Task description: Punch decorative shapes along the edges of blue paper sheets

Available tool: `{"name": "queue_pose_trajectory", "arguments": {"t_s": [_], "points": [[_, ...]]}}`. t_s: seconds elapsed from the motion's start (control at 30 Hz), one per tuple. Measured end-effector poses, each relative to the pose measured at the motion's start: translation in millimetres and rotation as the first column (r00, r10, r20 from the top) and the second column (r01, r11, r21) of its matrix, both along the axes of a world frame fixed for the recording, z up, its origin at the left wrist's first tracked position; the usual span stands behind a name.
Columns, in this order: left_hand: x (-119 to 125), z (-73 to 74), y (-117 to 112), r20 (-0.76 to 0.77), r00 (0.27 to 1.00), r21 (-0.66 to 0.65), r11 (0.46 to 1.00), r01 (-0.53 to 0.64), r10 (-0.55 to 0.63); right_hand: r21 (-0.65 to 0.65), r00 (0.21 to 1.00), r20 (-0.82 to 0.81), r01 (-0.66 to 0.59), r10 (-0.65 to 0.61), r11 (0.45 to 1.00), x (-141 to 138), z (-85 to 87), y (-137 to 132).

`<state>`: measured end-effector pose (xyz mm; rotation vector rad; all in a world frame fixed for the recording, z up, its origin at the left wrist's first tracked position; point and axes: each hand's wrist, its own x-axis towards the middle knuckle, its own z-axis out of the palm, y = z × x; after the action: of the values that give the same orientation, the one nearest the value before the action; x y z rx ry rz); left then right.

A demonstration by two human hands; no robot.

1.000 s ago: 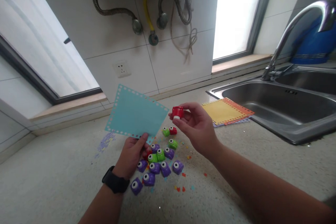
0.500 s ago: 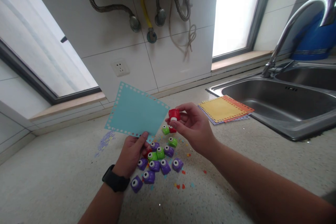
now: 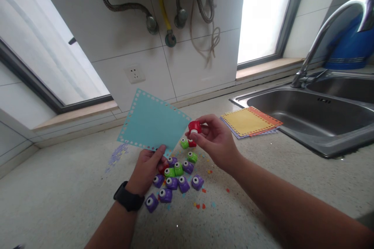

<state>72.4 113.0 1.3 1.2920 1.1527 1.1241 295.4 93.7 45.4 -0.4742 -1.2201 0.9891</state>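
Note:
A light-blue sheet of paper (image 3: 154,122) with small shapes punched along its edges is pinched at its lower edge by my left hand (image 3: 150,165), thumb on top. Between the thumb and fingers of my right hand (image 3: 219,144) is a red craft punch (image 3: 194,127), at the paper's right corner; whether the paper sits in its slot I cannot tell. Below the paper lie several purple punches (image 3: 184,184), a few green punches (image 3: 192,157) and another red punch (image 3: 192,143) on the counter. One more red punch (image 3: 163,168) is partly hidden by my left fingers.
Punched yellow and orange sheets (image 3: 248,121) lie stacked beside the steel sink (image 3: 295,105) with its curved tap (image 3: 318,35). Paper bits (image 3: 203,206) dot the counter, with a purple heap (image 3: 117,156) at left. Hoses (image 3: 125,7) and a socket (image 3: 134,73) are on the wall.
The paper's far corner has shifted slightly up and right in view, and the right hand's punch barely moved. Both hands keep their holds.

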Motion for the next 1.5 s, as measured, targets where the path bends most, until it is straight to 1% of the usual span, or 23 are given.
{"name": "queue_pose_trajectory", "arguments": {"t_s": [0.33, 0.53, 0.8, 1.17, 1.3, 1.5], "points": [[0.3, 0.7, -0.2, 0.028, 1.0, -0.003, 1.0, 0.007, -0.007, -0.024, 1.0, -0.015, -0.02, 0.02, 1.0, -0.1, 1.0, -0.5], [0.8, 1.1, -0.6, 0.026, 1.0, -0.013, 1.0, 0.009, -0.009, -0.043, 1.0, 0.018, -0.007, 0.008, 0.999, 0.4, 1.8, -1.3], [0.3, 2.9, -1.4, -0.012, 1.0, -0.006, 1.0, -0.004, 0.004, -0.048, 0.999, 0.004, -0.032, 0.033, 0.998, 0.3, 2.0, -0.9], [5.6, 8.0, -5.2, 0.013, 0.999, 0.027, 0.999, -0.045, 0.045, -0.104, 0.999, 0.012, -0.032, 0.034, 0.994, -1.1, 0.0, 1.2], [4.5, 6.7, -4.7, 0.017, 0.999, 0.017, 0.999, -0.041, 0.041, -0.135, 0.999, 0.026, -0.037, 0.041, 0.99, -2.1, -0.6, 0.7], [-0.2, 1.8, -1.5, -0.015, 1.0, 0.025, 1.0, 0.003, -0.003, -0.16, 0.998, 0.043, -0.034, 0.041, 0.987, -3.4, -0.4, 0.4]]}}
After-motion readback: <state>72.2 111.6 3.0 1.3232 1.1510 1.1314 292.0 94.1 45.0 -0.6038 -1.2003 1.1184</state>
